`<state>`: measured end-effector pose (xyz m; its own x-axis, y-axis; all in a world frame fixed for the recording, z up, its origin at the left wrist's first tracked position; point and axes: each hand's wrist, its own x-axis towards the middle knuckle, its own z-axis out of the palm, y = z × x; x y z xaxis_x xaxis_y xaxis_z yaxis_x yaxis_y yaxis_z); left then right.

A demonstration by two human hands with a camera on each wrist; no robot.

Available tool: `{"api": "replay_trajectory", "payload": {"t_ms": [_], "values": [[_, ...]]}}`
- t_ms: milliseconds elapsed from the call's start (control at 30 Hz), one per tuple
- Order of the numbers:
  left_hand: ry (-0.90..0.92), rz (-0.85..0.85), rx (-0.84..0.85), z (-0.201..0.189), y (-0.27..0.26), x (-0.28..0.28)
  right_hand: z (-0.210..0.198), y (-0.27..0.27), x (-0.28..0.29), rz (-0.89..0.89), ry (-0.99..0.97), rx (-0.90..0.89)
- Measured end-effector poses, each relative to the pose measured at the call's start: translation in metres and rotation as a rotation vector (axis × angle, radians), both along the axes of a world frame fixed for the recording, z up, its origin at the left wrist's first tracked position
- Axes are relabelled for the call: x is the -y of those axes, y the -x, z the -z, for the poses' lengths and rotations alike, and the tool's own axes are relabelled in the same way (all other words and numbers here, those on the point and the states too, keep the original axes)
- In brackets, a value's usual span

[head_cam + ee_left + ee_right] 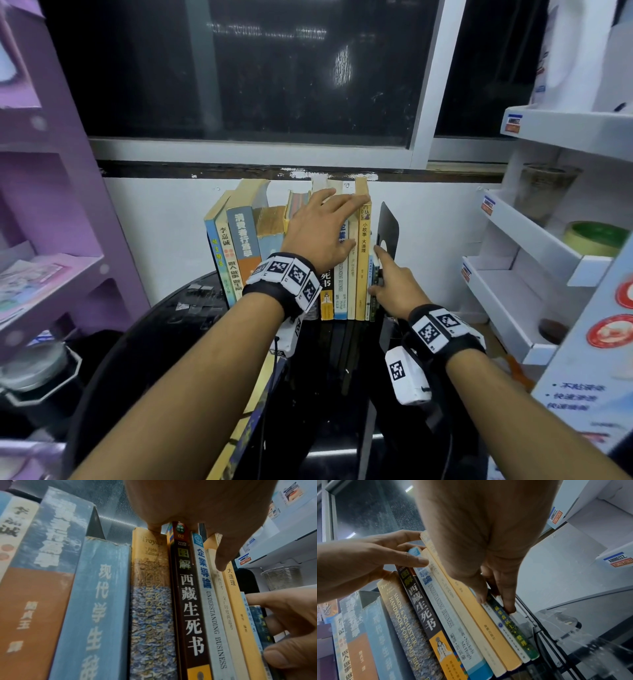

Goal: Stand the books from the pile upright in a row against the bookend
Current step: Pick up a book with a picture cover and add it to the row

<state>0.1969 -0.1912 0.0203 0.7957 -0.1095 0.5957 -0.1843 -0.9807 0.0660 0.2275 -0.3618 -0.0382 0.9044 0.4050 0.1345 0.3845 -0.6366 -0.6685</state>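
Several books stand upright in a row [274,240] on a black glass table [164,329], spines toward me. A black metal bookend [390,226] closes the row on the right. My left hand [329,222] lies over the tops of the middle books, its fingers stretched to the tall yellow book [363,260] and its thumb on a spine. My right hand [380,274] pinches a short, thin dark green book [513,631] and the pale blue one beside it. Its thumb is on the spines and its fingers [508,601] are between the green book and the bookend.
A purple shelf unit [51,205] stands at the left, with a lidded jar [34,370] below it. White tiered shelves [534,240] on the right hold a plastic cup [544,192] and a tape roll [596,238]. One book [246,428] lies flat under my left forearm. The wall is close behind the row.
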Motion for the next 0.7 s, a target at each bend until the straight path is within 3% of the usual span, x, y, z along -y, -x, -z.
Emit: {"api": "replay_trajectory", "payload": {"t_ms": [700], "values": [[-0.016, -0.009, 0.028, 0.0044, -0.0034, -0.0012, 0.0095, -0.011, -0.0019, 0.032, -0.037, -0.027]]}}
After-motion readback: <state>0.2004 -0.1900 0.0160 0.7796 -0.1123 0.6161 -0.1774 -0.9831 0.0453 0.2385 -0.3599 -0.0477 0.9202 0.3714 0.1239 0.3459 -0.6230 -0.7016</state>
